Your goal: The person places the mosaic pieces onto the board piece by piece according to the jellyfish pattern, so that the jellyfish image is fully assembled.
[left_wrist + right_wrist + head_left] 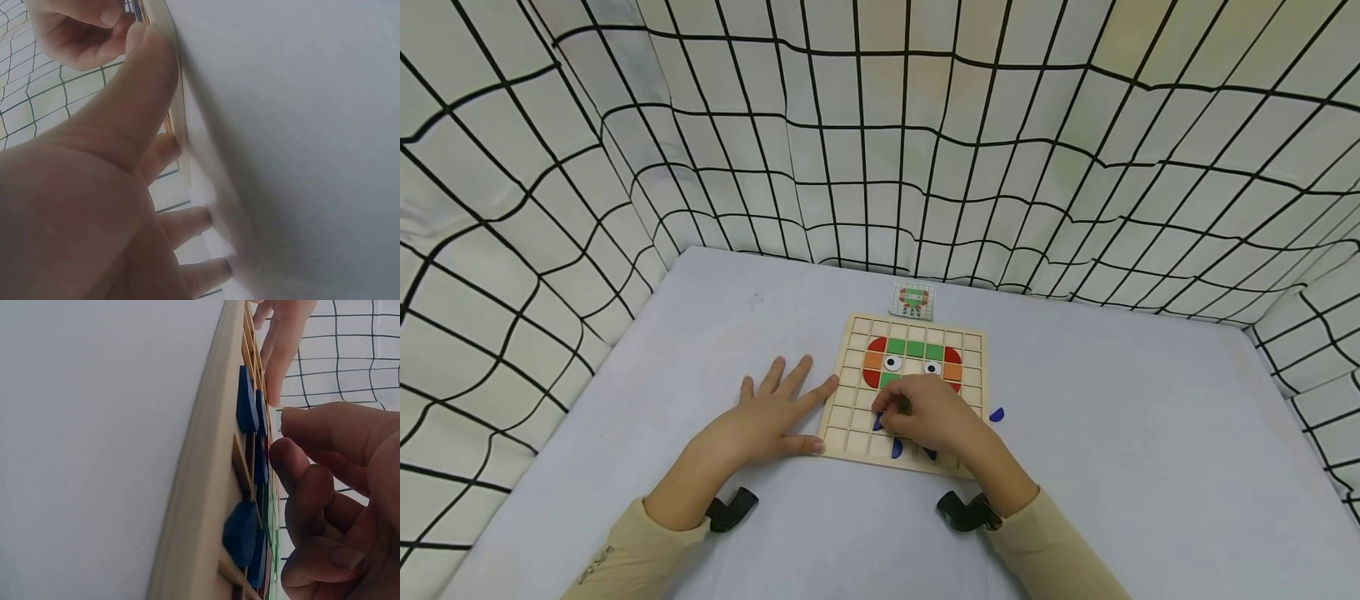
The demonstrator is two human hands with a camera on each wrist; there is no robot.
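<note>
A square wooden grid board [842, 437] lies on the white surface. Red, orange and green pieces form a rounded shape on it, with two white eye pieces [892, 362]. My left hand [767, 425] is spread flat, its thumb and index finger touching the board's left edge. Over the lower middle of the board, my right hand [928, 408] has its fingers curled. A blue piece [877, 422] lies beside those fingertips. In the right wrist view, nothing shows between thumb and index finger, and several blue pieces [240, 534] lie below them. The right hand hides part of the board.
A small pattern card [913, 300] lies behind the board. One blue half-round piece [997, 414] rests on the cloth to the board's right. Black netting [865, 125] over white sheeting encloses the back and sides.
</note>
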